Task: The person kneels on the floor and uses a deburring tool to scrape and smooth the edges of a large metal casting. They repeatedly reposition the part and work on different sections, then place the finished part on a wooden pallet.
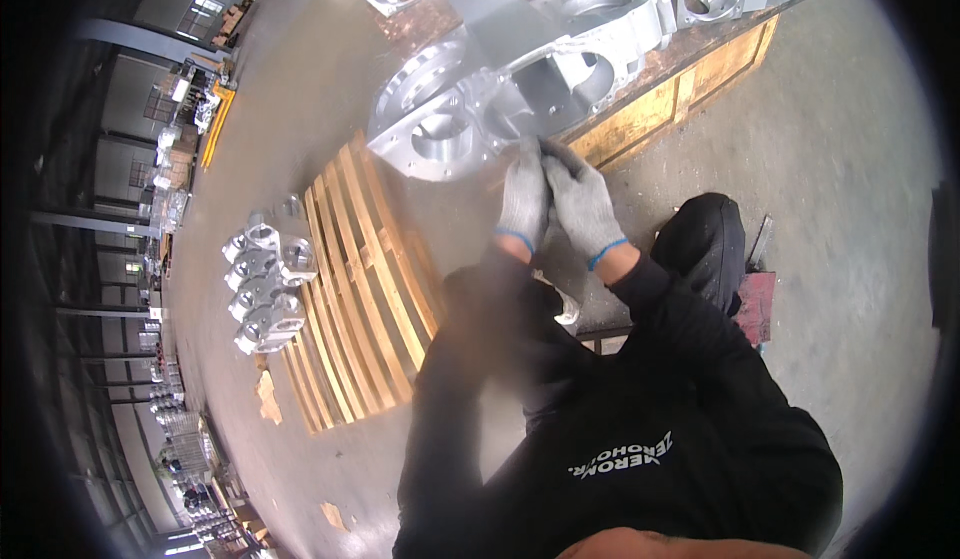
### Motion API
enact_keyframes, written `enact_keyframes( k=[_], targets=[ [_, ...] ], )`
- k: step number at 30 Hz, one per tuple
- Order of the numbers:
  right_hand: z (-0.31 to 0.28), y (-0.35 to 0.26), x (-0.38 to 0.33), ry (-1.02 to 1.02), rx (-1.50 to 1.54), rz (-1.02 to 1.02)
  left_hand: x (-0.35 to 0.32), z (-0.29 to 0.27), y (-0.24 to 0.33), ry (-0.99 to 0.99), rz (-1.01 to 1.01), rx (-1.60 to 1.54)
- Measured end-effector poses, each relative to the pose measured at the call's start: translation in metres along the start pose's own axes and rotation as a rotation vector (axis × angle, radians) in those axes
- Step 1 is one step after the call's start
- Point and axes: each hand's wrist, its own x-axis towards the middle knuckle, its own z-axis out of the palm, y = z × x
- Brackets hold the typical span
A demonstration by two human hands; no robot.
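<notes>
Both gloved hands meet at the near edge of the big metal casting (500, 89) on a wooden pallet (650, 109). Left hand (523, 199) and right hand (580, 204) touch, fingers pinched together at the casting; what they grip, cannot tell. Empty pallet (360, 289) and small castings (265, 284) lie on the left.

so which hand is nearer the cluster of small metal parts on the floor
Left. The left hand is on the cluster's side; the right hand, pressed against it, is farther off. Both are well away.

even daylight | glare on metal | left sleeve blurred | fisheye rim dark
</notes>
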Motion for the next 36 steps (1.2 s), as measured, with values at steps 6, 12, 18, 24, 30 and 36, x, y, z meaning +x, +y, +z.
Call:
enact_keyframes(
  k=[6, 12, 18, 24, 30, 36],
  targets=[
    [0.008, -0.009, 0.01, 0.136, 0.324, 0.393, 0.006, 0.007, 0.005, 0.042, -0.437, -0.385],
    [-0.019, 0.003, 0.032, -0.12, 0.133, 0.284, 0.031, -0.012, 0.015, 0.047, -0.421, -0.624],
    [-0.034, -0.009, 0.038, -0.206, -0.52, 0.079, 0.028, -0.068, 0.06, 0.376, 0.108, 0.587],
    [-0.061, -0.007, 0.057, -0.297, -0.478, 0.034, 0.111, -0.131, 0.054, 0.505, 0.596, 0.913],
    [-0.047, 0.031, 0.063, -0.291, -0.255, 0.022, 0.112, -0.124, 0.035, 0.514, 0.267, 1.113],
    [-0.079, 0.033, 0.057, -0.332, -0.063, 0.276, 0.119, -0.13, 0.015, 0.562, 0.347, 1.129]
  ],
)
